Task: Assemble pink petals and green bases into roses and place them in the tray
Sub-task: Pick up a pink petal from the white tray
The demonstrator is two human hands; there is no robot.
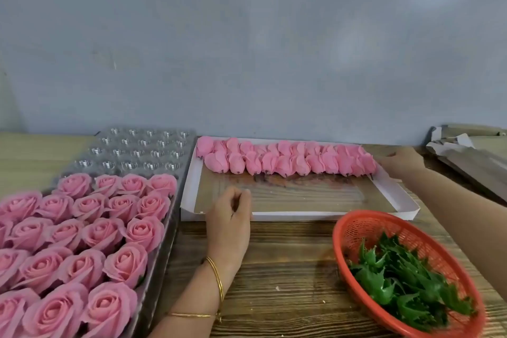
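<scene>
Two rows of pink petal heads (285, 162) lie along the far side of a white cardboard box (301, 216). My left hand (229, 214) rests at the box's front edge, fingers loosely curled, holding nothing I can see. My right hand (403, 159) touches the box's far right rim beside the last petals. A red basket (354, 230) at the right front holds several green bases (406, 280). The clear plastic tray (142, 145) on the left carries several finished pink roses (82, 230); its far cells are empty.
Flat brown cardboard pieces (472, 151) are stacked at the far right against the blue-grey wall. The wooden tabletop (279, 269) is bare between my left arm and the red basket.
</scene>
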